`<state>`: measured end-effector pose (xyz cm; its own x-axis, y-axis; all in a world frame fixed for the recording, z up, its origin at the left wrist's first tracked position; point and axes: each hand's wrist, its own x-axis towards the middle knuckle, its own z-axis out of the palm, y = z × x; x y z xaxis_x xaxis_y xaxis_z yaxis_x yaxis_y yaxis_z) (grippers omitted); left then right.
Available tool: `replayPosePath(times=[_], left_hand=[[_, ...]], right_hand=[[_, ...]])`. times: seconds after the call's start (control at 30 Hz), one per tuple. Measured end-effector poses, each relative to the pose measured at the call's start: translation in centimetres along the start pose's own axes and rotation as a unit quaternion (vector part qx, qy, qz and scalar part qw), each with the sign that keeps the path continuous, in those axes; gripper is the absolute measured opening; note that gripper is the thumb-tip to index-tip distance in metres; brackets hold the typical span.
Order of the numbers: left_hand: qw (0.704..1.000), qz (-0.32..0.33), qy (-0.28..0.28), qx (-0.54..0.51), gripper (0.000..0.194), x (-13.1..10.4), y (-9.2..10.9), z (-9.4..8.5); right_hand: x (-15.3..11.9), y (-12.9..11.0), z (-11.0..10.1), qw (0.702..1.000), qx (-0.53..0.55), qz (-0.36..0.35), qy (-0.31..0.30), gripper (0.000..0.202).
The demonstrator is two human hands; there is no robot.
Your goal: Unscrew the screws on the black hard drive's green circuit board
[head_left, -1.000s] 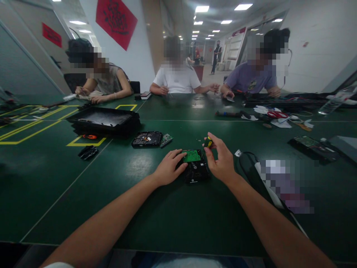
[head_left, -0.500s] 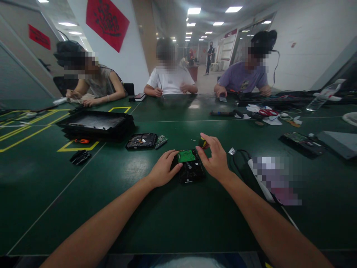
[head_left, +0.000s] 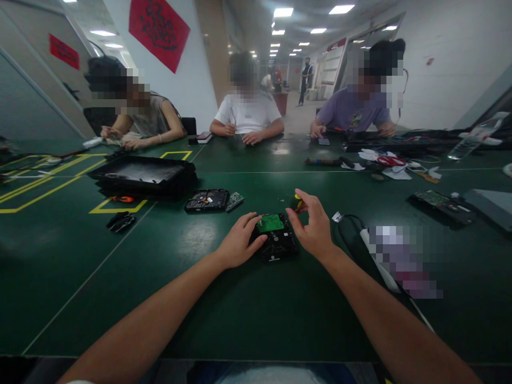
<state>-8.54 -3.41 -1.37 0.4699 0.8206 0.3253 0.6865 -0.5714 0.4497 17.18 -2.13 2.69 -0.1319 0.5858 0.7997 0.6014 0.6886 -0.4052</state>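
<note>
Left hand point(head_left: 241, 242) steadying black rectangular hard drive with green circuit board point(head_left: 279, 244); right hand point(head_left: 314, 224) pinching small yellow-and-black tool handle point(head_left: 296, 201) above drive's edge.

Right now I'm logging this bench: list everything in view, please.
Table: 1, green, centre
Drive with board: 1, black and green, centre
Tool handle: 1, yellow and dark, beside drive
Open drive: 1, black, left of centre
Loose board: 1, green, beside open drive
Trays: stacked, count unclear, black, left
Small item: 1, orange, before trays
Bundle: 1, black, left
Posters: 2, red, left background
Bottle: 1, clear, far right
Clutter: count unclear, mixed, right rear
Device: 1, black and green, right
Box: 1, grey, right edge
Strip: 1, white, right
Seated people: 3, tops grey, white, purple, across table
Standing person: 1, dark clothes, background
Left grip: 1, bare, on drive
Right grip: 1, bare, holding tool handle
</note>
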Motion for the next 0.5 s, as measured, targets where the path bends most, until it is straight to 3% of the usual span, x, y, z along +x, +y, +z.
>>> replayPosePath(times=[0.5], left_hand=[[0.999,0.031,-0.021,0.034,0.067,-0.8,1.7,-0.3]], right_hand=[[0.0,-0.1,-0.1,1.0,0.006,-0.002,-0.002,0.052]])
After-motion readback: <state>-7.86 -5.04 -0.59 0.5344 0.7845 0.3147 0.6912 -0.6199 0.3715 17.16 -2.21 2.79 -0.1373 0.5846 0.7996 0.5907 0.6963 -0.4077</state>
